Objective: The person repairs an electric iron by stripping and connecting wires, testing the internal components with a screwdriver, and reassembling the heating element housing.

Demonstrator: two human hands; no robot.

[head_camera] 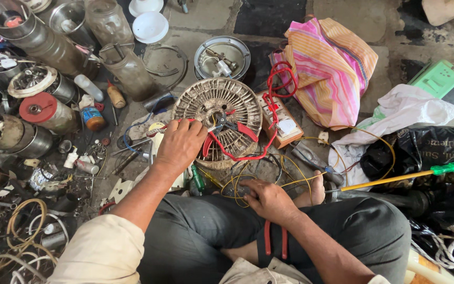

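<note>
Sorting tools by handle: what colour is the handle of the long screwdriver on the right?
Green, translucent, on the screwdriver, with a yellow shaft; the head view shows it.

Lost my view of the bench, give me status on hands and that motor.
Left hand on round motor. Right hand gripping yellow wires. Red-handled pliers lying on top.

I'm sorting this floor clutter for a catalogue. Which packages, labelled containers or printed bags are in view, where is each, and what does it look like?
Small labelled can: left of the round fan motor, short cylinder, orange and blue wrapper.
Black printed plastic bag: right side, crumpled, glossy black with pale lettering.
White plastic bag: above the black one, crumpled, with a green printed patch.
Green plastic box: upper right, flat rectangle, pale green.
</note>
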